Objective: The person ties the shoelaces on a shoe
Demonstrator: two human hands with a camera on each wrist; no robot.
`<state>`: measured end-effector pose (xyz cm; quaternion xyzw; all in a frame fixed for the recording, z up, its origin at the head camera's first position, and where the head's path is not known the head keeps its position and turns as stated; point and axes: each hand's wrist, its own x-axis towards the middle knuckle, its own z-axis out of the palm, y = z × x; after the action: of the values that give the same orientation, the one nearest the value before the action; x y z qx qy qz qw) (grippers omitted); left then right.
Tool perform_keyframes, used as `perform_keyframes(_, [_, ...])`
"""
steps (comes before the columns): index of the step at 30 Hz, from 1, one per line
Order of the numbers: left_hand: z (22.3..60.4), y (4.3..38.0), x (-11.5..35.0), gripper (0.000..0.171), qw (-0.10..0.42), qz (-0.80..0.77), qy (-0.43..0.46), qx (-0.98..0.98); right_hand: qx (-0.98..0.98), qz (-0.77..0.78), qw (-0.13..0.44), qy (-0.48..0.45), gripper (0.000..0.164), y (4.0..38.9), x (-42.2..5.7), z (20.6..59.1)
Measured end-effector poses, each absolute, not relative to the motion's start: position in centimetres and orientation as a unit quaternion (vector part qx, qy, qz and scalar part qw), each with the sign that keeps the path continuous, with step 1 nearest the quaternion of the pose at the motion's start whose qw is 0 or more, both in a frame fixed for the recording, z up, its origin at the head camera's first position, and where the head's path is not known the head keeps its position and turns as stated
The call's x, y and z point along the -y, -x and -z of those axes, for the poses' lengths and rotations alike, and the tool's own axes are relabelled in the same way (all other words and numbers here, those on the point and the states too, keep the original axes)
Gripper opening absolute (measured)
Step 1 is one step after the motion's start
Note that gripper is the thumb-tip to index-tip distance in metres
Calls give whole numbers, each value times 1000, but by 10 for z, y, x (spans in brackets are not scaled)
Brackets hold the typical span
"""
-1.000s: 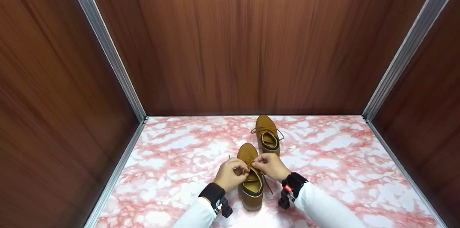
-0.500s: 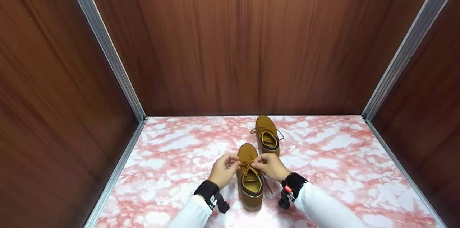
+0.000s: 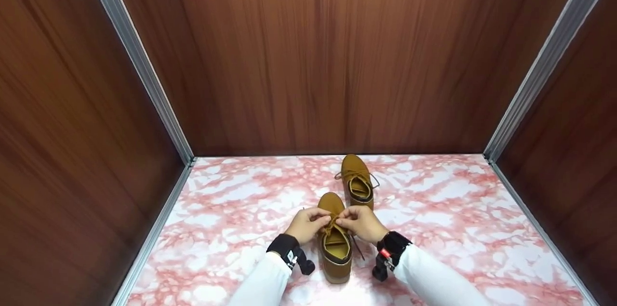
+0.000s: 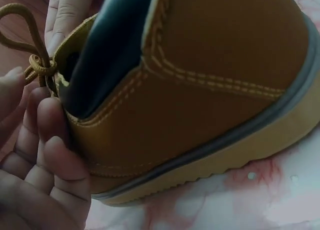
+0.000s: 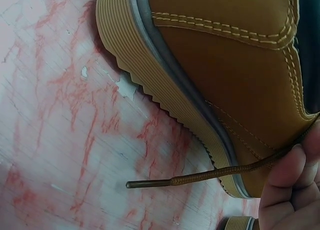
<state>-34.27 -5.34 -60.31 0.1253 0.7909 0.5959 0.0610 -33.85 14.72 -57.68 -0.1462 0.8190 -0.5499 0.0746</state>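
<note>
A tan lace-up shoe [image 3: 336, 272] stands on the floor with its toe pointing away from me and its opening towards me. At its lacing, my left hand [image 3: 303, 226] pinches the brown shoelace [image 4: 42, 67] from the left, thumb and fingers close about the knot. A loop of lace stands up from that knot in the left wrist view. From the right, my right hand [image 3: 365, 224] pinches the lace, fingertips almost meeting the left ones. One lace end with its aglet [image 5: 149, 183] hangs loose beside the shoe. The fingers partly hide the lacing.
The matching tan shoe [image 3: 355, 166] stands just beyond, slightly right, its lace tied in a bow. Pink-and-white marbled flooring [image 3: 231, 200] surrounds both. Brown wood-grain panels [image 3: 308, 55] with grey metal edging [image 3: 144, 70] enclose the back and sides.
My left hand first moved left and outward from the lacing, then came back right to the knot. Loops at the knot show more clearly. The right hand has barely moved.
</note>
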Motion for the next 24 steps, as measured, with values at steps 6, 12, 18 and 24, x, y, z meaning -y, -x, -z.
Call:
perform_keyframes(6, [586,327,47,14,31,-592,-144,-792,-820,551,81,134,17,348,-150,592])
perform_keyframes(12, [584,323,42,12,-4,-586,-147,-797,-810,564,96,130,20,348,-154,591])
perform_keyframes(18, [605,333,40,10,-23,-566,-135,-813,-799,577,109,129,20,346,-162,589])
perform_keyframes(24, [610,335,41,11,-30,-571,-140,-808,-810,560,99,146,18,342,-170,587])
